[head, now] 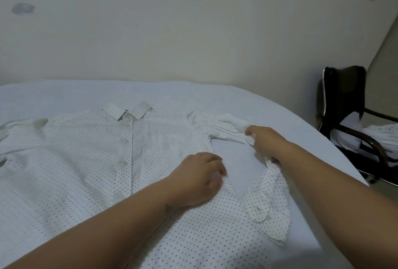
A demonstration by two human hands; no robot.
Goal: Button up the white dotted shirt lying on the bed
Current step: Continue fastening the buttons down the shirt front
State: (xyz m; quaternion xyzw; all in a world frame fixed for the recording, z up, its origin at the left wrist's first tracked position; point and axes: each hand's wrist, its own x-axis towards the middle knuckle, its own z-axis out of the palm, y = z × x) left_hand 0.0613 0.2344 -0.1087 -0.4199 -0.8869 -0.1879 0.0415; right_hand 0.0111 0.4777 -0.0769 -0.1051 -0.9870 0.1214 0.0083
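Observation:
The white dotted shirt (86,161) lies front up on the bed (269,105), collar toward the wall. Its placket runs down the middle with buttons showing, and the front looks closed along that line. My left hand (200,178) rests palm down on the shirt's right chest area, fingers curled loosely on the cloth. My right hand (265,141) is closed on the right sleeve (228,126) near its bend. The sleeve's cuff (265,210) lies folded back toward me beside the shirt body.
A pale wall stands behind the bed. At the right, past the bed's curved edge, a dark chair (344,105) holds a pile of white cloth (383,137). Bare sheet shows beyond the collar and between the sleeve and the shirt body.

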